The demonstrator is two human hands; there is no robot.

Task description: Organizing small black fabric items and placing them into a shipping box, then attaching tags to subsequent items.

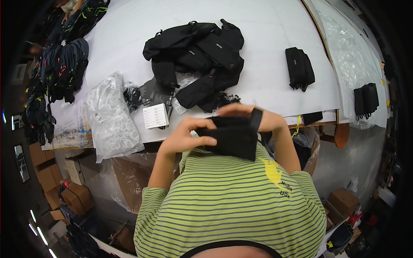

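In front of my chest, at the table's near edge, I hold a black fabric pouch point(234, 144) with its opening upward. My left hand point(193, 134) grips its left side, the thumb pressed on the near face and the fingers bent at the top edge. My right hand point(258, 117) is closed round the right end, where a black flap or strap stands up; its fingers reach across the far side and are partly hidden. Beyond my hands lies a loose heap of black pouches point(195, 51). A small stack of printed white cards point(156, 116) sits to the left of it.
A clear plastic bag of small pieces point(109, 116) hangs over the table's near edge. Several black pouches point(300, 69) lie together at the right, and more point(366, 101) on the plastic-covered surface beyond. Dark backpacks point(64, 64) are piled far left. Cardboard boxes point(77, 200) stand on the floor.
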